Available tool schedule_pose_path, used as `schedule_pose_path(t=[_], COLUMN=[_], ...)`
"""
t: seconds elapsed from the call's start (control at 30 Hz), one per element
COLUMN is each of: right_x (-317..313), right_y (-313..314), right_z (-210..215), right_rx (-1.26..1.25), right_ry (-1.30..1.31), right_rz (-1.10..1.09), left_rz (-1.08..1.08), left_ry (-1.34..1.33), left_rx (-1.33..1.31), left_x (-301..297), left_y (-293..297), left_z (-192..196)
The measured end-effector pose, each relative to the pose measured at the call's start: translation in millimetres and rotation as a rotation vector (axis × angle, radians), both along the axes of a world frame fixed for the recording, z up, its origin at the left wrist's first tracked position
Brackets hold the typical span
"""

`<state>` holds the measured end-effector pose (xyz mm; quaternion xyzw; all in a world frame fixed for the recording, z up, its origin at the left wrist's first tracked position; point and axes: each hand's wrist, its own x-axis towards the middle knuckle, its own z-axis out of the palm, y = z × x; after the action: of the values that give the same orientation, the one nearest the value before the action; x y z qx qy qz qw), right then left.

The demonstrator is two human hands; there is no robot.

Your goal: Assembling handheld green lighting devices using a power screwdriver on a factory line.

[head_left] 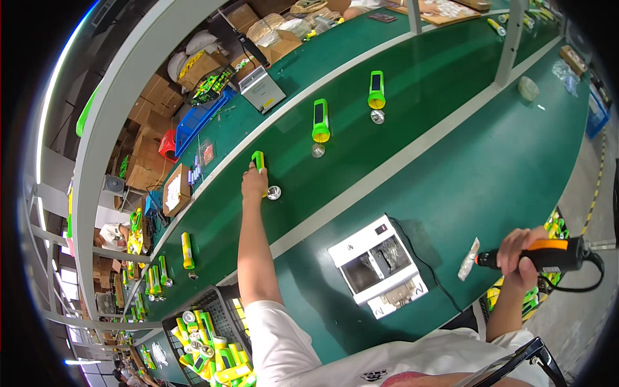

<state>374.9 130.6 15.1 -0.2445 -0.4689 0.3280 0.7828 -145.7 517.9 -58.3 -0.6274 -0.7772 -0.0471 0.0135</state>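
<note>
Bright, even light pours over the green surface (490, 168), and a long white lamp strip (48, 116) flares along the left rim. Shadows fall soft and short, one beside the white box (377, 264). Straight belt edges bow hard toward the rim, black corners close the circle, and far clutter at the top left smears slightly.

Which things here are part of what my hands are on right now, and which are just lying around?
In hand:
left hand on a green flashlight, silver reflector beside it
right hand gripping the orange electric screwdriver

Lying about:
white machine
two more green flashlights on the belt
black crate of flashlights
</note>
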Motion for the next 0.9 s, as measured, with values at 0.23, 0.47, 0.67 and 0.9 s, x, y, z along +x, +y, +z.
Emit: schedule_pose_path(t=[0.23, 0.47, 0.67, 0.9], right_x=[-27, -53, -60, -52], right_y=[-28, -37, -48, -51], right_z=[4, -1, -3, -11], right_rx=[-0.011, -0.022, -0.021, 0.0], right_ry=[0.1, 0.136, 0.146, 0.116], right_rz=[0.201, 0.402, 0.45, 0.452], left_rz=[-0.191, -0.391, -0.431, -0.442], left_ry=[-0.289, -0.162, -0.115, -0.082], left_rx=[0.307, 0.5, 0.586, 0.631], left_x=[23, 67, 74, 85], left_y=[-164, -372, -447, -457], left_z=[66, 132, 136, 127])
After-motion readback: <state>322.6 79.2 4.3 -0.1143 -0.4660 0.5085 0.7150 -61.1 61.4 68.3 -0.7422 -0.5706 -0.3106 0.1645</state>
